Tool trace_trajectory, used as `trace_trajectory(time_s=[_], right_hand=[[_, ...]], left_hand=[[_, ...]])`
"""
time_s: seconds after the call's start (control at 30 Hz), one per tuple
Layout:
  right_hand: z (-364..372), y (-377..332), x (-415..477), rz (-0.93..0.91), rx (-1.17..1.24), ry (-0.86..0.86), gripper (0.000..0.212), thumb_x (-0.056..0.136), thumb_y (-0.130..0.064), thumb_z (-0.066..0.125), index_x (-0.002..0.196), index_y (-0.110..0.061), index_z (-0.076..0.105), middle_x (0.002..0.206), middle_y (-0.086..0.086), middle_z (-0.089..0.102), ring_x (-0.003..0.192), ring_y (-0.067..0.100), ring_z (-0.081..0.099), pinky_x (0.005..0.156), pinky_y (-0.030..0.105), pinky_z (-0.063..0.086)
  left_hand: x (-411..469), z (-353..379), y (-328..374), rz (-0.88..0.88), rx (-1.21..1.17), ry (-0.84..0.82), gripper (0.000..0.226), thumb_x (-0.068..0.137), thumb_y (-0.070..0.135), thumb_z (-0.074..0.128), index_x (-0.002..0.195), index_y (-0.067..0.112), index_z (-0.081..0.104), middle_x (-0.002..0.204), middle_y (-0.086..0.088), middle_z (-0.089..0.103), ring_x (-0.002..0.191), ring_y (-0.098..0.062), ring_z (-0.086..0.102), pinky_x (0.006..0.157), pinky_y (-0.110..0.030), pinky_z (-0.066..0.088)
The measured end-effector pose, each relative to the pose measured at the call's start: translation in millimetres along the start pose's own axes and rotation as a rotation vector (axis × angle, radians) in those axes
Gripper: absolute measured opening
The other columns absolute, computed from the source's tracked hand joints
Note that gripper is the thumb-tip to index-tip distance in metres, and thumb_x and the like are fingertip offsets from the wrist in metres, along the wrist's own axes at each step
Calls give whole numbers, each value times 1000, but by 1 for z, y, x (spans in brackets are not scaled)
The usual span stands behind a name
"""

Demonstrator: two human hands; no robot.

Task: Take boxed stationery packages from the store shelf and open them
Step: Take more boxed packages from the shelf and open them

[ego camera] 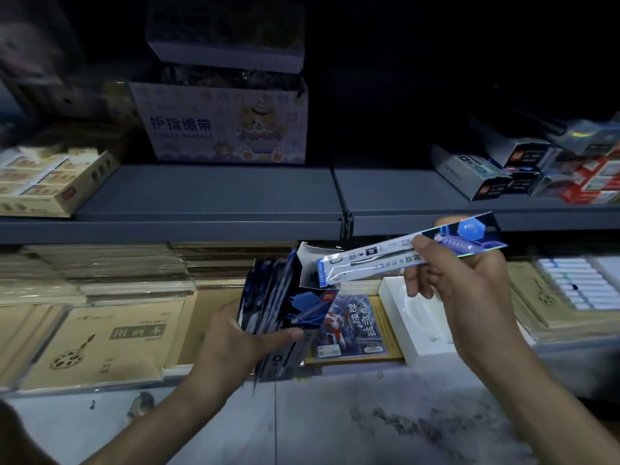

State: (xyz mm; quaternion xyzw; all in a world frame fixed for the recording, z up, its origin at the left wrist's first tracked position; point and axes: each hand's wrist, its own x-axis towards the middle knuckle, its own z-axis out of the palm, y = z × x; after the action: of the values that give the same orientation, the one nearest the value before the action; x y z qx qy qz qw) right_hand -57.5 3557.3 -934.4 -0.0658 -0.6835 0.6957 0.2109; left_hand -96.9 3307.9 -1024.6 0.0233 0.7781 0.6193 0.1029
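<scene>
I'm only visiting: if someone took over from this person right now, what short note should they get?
Left hand: grips the dark blue box, whose top flap is open, with more packs standing inside.
Right hand: pinches one slim pen pack, one end beside the open flap.
Done: the box is off the shelf and opened, and one pack is in hand.
Left: the slim pen pack looks unopened. More pen boxes lie on the upper shelf, at the right.
</scene>
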Motion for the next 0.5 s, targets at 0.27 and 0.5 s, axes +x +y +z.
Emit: trace_trajectory(time_s=[0.27,0.5], right_hand=[[7,2,-11,-92,-169,-33,35,98,-7,65,66,-2,52,49,7,57,54,23,65,60,22,50],[19,6,-24,-134,-384,-82,22,90,-20,76,79,-8,62,60,10,64,60,26,69,61,37,56]], left_hand=[[-3,-1,-2,201,119,74,40,66,9,94,89,34,72,83,23,76,76,2,72,67,-16,58],[-4,0,-9,245,179,70,38,69,21,95,100,31,75,89,22,77,83,1,73,73,-24,60]])
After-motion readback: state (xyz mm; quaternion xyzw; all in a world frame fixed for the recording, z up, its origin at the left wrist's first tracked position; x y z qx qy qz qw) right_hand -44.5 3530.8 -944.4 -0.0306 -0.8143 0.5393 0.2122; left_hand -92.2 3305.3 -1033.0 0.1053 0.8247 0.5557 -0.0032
